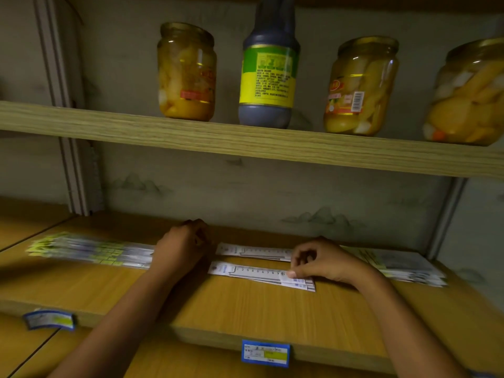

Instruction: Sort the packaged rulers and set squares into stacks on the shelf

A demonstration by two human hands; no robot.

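Hands sorting packaged rulers on the lower wooden shelf (245, 309).
The near white packaged ruler (256, 272) lies at frame centre, its right end pinched by the right hand (324, 261); a second white ruler pack (253, 251) lies just behind. The left hand (181, 245), fingers curled, rests at the end of the blurred yellow-tagged stack (90, 251) at left; whether it grips is unclear. Another stack (403, 264) lies right. Fruit jars (186, 70) and a dark bottle (268, 66) stand above.
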